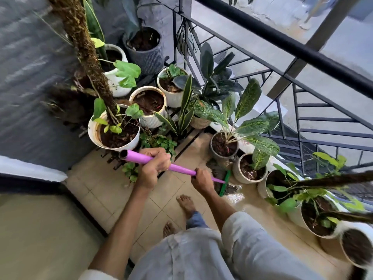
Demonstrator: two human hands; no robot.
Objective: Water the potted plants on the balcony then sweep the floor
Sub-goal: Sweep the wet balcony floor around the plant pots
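Observation:
I hold a broom by its purple handle (181, 168) with both hands. My left hand (154, 168) grips the handle near its open top end. Lower down the shaft, my right hand (201, 180) is curled round it. The green broom head (225, 183) rests on the tiled floor (113, 190) beside a wet, dirty patch (232, 188). Several potted plants surround the spot: a large white pot with a moss pole (113, 136) at left and a speckled-leaf plant's pot (224, 146) just beyond the broom head.
A black metal railing (302, 110) bounds the balcony on the right, with more pots (314, 219) lined along its base. A grey wall (30, 77) stands at left. My bare feet (186, 205) are on the tiles behind the broom. The floor near the pots shines with water.

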